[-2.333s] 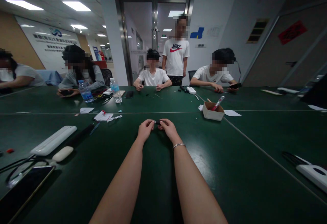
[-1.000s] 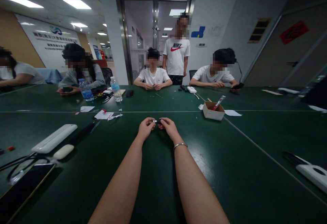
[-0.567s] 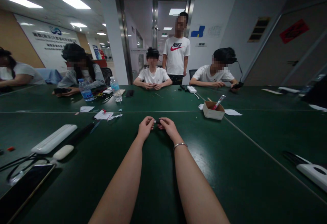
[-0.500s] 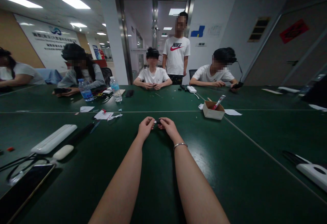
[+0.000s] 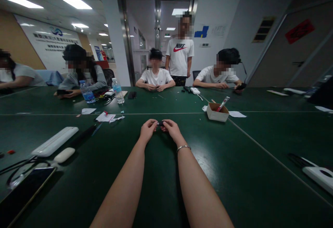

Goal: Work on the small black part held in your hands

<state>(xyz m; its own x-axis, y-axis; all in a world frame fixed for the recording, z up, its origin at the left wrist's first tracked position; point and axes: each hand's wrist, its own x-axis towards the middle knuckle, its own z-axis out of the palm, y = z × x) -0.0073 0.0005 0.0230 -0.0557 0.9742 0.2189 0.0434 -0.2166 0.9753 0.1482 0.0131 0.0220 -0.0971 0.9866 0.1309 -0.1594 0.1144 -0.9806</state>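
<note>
Black over most of its visible length, with a paler, metallic-looking bit at its left end, a small object [image 5: 160,123] lies crosswise between the person's two hands. Its long axis runs left to right, roughly level and close to parallel with the seam [image 5: 179,113] in the tabletop [image 5: 249,172] beyond; the pale end points toward the left hand [image 5: 148,130], the dark end toward the right hand [image 5: 171,130]. It looks short and slim, but finer markings are too small to read, and the fingers hide part of each end. Those fingers are drawn together in a pinch on both sides, the left ones at the pale end, the right ones on the black body. The object sits above the dark green tabletop, straight ahead of the wearer; whether it touches the surface cannot be told. A metal bracelet [image 5: 183,147] circles the right wrist. To the left lie torn white papers [image 5: 104,117], a long white device [image 5: 56,141] and a dark-screened phone [image 5: 28,186]. To the right stands an open cardboard box [image 5: 218,117]. Farther off, a person in white [image 5: 156,77] sits opposite, and another [image 5: 180,58] stands behind.
</note>
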